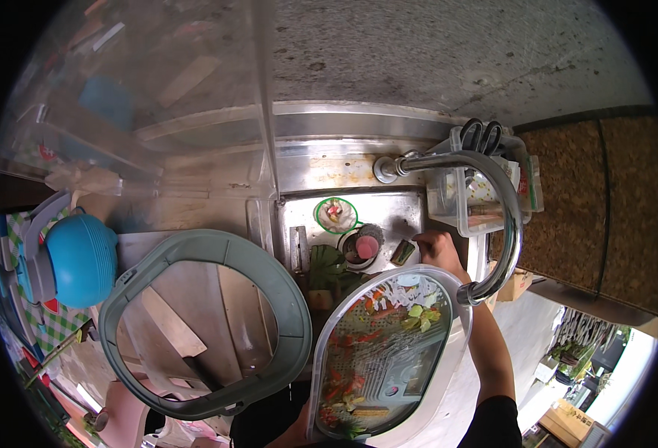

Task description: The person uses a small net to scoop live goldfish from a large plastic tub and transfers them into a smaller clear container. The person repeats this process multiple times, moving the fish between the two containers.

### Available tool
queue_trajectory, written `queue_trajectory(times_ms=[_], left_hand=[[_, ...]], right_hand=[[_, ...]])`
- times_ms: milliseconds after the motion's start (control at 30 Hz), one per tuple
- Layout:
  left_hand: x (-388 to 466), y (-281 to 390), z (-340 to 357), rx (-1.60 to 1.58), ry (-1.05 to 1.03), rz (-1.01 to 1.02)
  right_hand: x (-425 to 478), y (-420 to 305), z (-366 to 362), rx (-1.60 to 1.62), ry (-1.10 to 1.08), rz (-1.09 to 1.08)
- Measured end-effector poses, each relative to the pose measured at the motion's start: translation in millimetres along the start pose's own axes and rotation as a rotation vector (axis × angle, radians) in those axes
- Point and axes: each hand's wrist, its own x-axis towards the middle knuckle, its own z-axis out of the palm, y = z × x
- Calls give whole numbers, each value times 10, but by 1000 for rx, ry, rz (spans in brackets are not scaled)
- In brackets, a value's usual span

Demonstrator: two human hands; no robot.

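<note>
My left hand (pixel 295 430), mostly hidden, is against the near left wall of a clear plastic tank (pixel 320 358) with rounded ends. Orange fish or fish figures (pixel 357 339), plants and a perforated grey insert show inside it. Beyond the tank, my right hand (pixel 439 250) reaches into the metal sink (pixel 382 203), fingers bent, beside a small dark green and tan block (pixel 402 252). Whether the fingers hold anything is unclear. Near the drain are a green-rimmed small net (pixel 335 215), a pink round piece (pixel 367 247) and dark green leaves (pixel 326 264).
A chrome faucet (pixel 502 193) arches over the tank's far right. Left of the tank lies a grey-green oval frame (pixel 205 246), a knife (pixel 172 322) visible through its opening. A blue rounded container (pixel 82 260) stands far left; a clear bin (pixel 460 221) with scissors (pixel 481 137), back right.
</note>
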Motion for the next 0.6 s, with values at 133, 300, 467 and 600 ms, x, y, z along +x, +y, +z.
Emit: queue_trajectory(times_ms=[133,300,467,600], left_hand=[[-11,-10,-10,3,-4,-10],[-49,-63,22,0,-7,-4],[-27,-15,27,3,-25,-11],[-20,-38,46,6,-25,1]], right_hand=[[-21,22,-11,0,30,16],[-19,-42,-50,-69,107,-72],[-64,-1,-6,-18,100,-31],[-45,34,1,-22,101,-58]])
